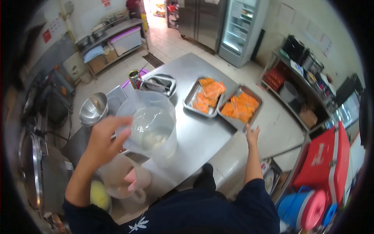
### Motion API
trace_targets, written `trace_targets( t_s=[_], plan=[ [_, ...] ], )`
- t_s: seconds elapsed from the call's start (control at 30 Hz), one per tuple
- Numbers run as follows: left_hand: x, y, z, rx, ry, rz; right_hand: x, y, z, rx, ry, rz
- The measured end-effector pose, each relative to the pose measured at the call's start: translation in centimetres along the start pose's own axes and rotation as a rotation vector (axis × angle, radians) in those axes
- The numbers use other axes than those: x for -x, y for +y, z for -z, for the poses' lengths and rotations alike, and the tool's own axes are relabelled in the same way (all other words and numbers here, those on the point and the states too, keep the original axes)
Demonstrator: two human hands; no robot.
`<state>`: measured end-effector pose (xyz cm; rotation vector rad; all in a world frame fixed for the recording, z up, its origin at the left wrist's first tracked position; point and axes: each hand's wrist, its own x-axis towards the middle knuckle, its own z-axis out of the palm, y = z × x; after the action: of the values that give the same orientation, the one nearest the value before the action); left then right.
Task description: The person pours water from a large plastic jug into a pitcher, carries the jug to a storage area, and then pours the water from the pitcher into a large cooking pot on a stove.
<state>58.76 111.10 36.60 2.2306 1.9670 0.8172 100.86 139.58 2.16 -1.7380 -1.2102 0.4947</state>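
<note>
My left hand [105, 140] is raised, blurred, at the near left side of a large translucent plastic pitcher [168, 114]. Its thumb and fingers are apart with nothing between them. Clear liquid and some pale pieces show inside the pitcher. My right hand [252, 136] is at the near corner of a shallow steel tray [233, 120], fingers spread; whether a fingertip touches the rim is unclear. Orange food pieces in clear plastic [241, 106] lie in that tray. Beside it, a second steel tray [190, 107] holds similar orange packs [209, 93].
On the steel table [201, 134] stand a smaller pitcher [117, 175] with something pink inside, an opened can [135, 78] and a steel bowl [175, 87] holding utensils. Another steel bowl [93, 109] is at left. A red cooler box [318, 163] and blue-pink jug [301, 207] stand right.
</note>
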Motion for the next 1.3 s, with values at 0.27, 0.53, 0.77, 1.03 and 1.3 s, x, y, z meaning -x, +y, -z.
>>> trace_targets(
  t_s=[0.27,0.53,0.77,1.03,1.3],
  plan=[
    [-2.2,11.1,-5.2,0.486,-0.239,0.222,-11.3,-0.1,1.9,0.169,-0.446,0.266],
    [-12.3,0.1,-32.6,1.254,0.334,1.213,-20.4,0.8,-1.1,0.077,-0.625,0.201],
    [-16.8,-3.7,-39.6,1.428,0.386,1.289,-19.9,-1.3,-1.2,0.09,-0.697,0.273],
    [-14.7,1.9,-37.8,1.526,0.555,1.242,-22.3,-3.7,-3.3,0.02,-0.766,0.357],
    [-14.1,5.7,-33.4,1.644,0.63,1.163,-20.0,-7.3,-9.1,0.07,-0.82,0.515]
  ],
)
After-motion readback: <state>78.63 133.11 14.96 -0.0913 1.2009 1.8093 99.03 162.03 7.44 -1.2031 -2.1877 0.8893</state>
